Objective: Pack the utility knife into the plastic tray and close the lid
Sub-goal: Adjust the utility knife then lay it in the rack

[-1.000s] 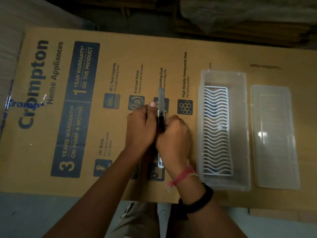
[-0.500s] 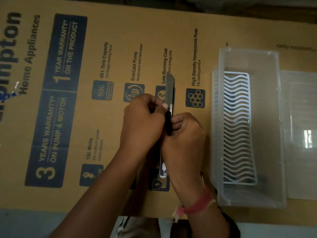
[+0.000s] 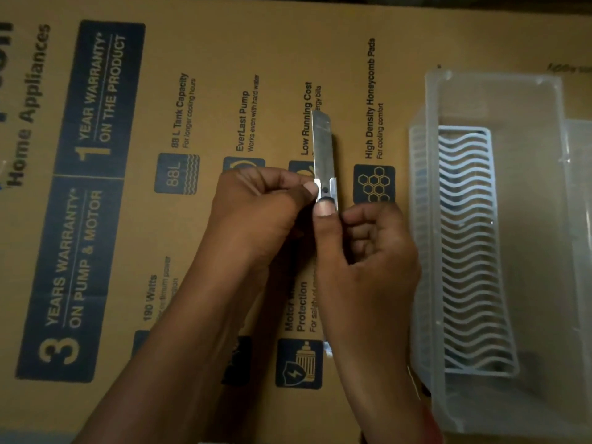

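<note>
The utility knife (image 3: 323,145) points away from me over the cardboard, its metal blade pushed out beyond the handle. My right hand (image 3: 368,257) wraps the handle from below, thumb on the black slider. My left hand (image 3: 259,206) pinches the metal handle tip from the left side. Most of the handle is hidden inside both hands. The clear plastic tray (image 3: 493,88) stands open to the right of my hands, with a white wavy grid insert (image 3: 471,251) lying in its bottom. The clear lid (image 3: 579,149) lies beyond the tray at the right edge, mostly cut off.
A large flattened cardboard box (image 3: 192,59) with dark blue printing covers the work surface under everything. Its near edge runs along the bottom of the view.
The view has closed in and shifted, pushing tray and lid toward the right edge. My right thumb has slid up the handle to the slider; both hands still hold the knife.
</note>
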Action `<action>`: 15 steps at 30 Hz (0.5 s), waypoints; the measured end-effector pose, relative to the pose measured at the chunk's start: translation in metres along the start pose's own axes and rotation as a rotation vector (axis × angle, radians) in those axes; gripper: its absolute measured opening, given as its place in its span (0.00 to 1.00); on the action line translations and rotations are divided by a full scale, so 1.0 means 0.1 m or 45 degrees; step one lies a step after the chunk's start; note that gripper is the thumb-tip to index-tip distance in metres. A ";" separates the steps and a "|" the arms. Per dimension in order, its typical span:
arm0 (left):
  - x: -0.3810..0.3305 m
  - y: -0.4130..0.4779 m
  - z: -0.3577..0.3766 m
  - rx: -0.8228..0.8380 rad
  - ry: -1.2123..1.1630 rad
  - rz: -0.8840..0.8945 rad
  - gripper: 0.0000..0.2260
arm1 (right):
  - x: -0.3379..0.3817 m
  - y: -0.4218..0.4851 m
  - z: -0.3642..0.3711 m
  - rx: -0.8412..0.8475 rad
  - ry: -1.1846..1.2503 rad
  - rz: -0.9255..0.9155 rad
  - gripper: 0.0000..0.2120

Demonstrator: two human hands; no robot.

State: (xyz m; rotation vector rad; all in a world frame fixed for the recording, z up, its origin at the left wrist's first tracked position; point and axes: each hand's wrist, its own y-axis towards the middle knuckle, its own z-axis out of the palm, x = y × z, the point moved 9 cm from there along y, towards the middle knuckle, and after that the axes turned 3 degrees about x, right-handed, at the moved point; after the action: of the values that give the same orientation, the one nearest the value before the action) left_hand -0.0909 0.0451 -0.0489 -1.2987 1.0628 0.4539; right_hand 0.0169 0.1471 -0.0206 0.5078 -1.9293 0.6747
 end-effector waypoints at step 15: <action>-0.46 0.34 -0.02 -0.112 -0.083 0.149 0.08 | -0.30 -0.14 0.05 0.188 0.408 0.387 0.07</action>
State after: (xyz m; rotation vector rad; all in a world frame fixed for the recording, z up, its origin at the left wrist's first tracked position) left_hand -0.1406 0.0647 -0.0288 -1.2942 1.0780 0.6335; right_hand 0.0346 0.1351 -0.0460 0.1802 -1.6733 1.0340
